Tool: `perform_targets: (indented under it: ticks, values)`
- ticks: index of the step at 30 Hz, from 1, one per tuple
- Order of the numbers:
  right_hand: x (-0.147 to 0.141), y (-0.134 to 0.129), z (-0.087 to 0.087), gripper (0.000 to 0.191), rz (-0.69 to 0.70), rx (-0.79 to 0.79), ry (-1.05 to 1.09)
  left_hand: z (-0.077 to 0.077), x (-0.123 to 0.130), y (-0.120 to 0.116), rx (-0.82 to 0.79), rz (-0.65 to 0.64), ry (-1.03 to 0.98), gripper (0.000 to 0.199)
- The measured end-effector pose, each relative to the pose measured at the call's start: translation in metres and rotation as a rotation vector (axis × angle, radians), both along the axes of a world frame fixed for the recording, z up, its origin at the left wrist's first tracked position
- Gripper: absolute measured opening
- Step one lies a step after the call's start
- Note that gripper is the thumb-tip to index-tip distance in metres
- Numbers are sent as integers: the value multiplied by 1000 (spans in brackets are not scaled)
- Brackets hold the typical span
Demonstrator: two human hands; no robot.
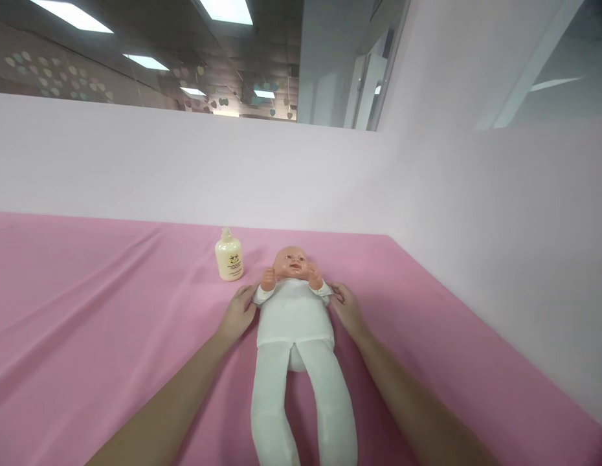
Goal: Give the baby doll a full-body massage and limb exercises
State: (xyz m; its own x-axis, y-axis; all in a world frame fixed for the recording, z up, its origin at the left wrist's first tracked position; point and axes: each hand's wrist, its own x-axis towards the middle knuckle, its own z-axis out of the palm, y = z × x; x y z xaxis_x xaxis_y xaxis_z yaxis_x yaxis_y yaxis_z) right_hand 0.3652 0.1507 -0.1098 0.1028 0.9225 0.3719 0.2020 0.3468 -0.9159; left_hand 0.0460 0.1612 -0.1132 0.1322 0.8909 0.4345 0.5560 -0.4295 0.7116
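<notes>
A baby doll (295,314) in a white top and white trousers lies on its back, head away from me, with both its forearms raised. My left hand (240,310) is closed at the doll's sleeve (263,294) on the left side, its fingertips pinching the white cloth by the elbow. On the other side, my right hand (347,309) pinches the opposite sleeve (324,291) between thumb and fingers. The doll's feet are cut off by the bottom of the view.
A pump bottle (229,257) of pale yellow liquid stands upright beyond my left hand. Pink cloth (111,310), creased at the left, covers the surface. White walls (184,168) rise behind it and along the right, with a window (233,65) above the back one.
</notes>
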Motion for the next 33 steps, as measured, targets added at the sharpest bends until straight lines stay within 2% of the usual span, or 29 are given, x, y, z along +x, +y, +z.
perform_targets:
  ticks: [5,9,16,21,25,30,33]
  values:
    - [2,-2,3,36,30,76,-58,1,0,0,-33,-6,1,58]
    - [1,-3,5,38,50,66,-79,1,2,-1,-51,12,-15,60]
    - [-3,-7,10,31,38,66,-102,-1,-1,0,-59,33,-25,57]
    - [-2,-5,7,32,37,59,-86,0,-3,0,-92,34,-73,57]
    - [-1,-2,3,31,5,18,-45,1,-2,0,-109,55,-120,56]
    - [-2,-1,3,30,-90,-32,-10,3,-2,1,-113,33,-113,43]
    - [-2,-2,5,23,-101,-40,-15,6,-2,0,-138,46,-132,37]
